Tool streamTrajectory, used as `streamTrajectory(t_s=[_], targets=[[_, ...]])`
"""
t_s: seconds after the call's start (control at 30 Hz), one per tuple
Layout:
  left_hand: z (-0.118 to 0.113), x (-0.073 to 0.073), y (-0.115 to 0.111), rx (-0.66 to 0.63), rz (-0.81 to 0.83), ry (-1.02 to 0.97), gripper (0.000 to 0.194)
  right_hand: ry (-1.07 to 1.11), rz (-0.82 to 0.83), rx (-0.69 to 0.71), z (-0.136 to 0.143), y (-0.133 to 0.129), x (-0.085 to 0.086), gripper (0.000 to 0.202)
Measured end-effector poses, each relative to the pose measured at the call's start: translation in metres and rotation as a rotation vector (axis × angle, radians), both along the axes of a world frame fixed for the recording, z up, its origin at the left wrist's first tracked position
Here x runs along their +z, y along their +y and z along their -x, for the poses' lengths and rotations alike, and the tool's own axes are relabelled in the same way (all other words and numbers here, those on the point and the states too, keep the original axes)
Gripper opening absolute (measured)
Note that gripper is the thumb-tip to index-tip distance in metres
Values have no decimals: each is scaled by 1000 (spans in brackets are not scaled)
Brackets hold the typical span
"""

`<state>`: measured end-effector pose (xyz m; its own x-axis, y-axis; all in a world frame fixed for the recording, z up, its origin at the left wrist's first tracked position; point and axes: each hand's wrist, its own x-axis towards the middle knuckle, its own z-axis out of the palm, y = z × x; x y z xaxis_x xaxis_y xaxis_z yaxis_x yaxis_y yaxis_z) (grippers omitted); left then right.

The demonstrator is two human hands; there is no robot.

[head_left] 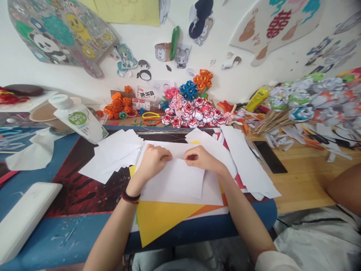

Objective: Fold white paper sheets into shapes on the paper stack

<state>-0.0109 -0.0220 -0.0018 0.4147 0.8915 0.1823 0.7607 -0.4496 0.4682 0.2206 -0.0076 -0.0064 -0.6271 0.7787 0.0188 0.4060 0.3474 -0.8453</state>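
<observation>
My left hand (156, 160) pinches the upper edge of a white sheet of paper (180, 178), thumb and fingers pressed together. At the same edge, to the right, my right hand (199, 157) also grips the sheet between thumb and forefinger. Under this sheet lies a larger white sheet (158, 195), resting on yellow paper (166, 218) and a strip of orange paper. Left of my left hand, several white paper squares (113, 152) are fanned out. More white sheets (248, 163) lie to the right of my right hand.
Red-and-white paper flowers (194, 111) are heaped at the back, beside a white bottle (77, 118) on the left. A black phone (270, 157) lies on the wooden table (301, 188) amid paper scraps. Another person's arm (345, 188) is at right.
</observation>
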Motion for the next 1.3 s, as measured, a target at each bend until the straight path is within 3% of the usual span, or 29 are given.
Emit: streamTrajectory(t_s=[0.2,0.4,0.53,0.77,0.9,1.1,1.3], targets=[[40,2,13,127,-29,-45,20,-8,-8,-86,-26,7,-5,13],[61,1,17,309,-129,-102,23,92,-66,-367,-42,13,-9,18],[45,0,17,227,-92,-103,23,230,-30,-391,-25,16,-11,36],[11,2,13,175,-94,38,24,328,-55,-536,-10,27,-24,32],[-19,9,15,115,-156,136,25,394,-107,-545,-11,30,-25,29],[-59,14,22,93,-138,8,23,321,-182,-522,-9,31,-26,33],[-58,13,24,57,-15,-126,17,335,-182,-579,-4,29,-29,25]])
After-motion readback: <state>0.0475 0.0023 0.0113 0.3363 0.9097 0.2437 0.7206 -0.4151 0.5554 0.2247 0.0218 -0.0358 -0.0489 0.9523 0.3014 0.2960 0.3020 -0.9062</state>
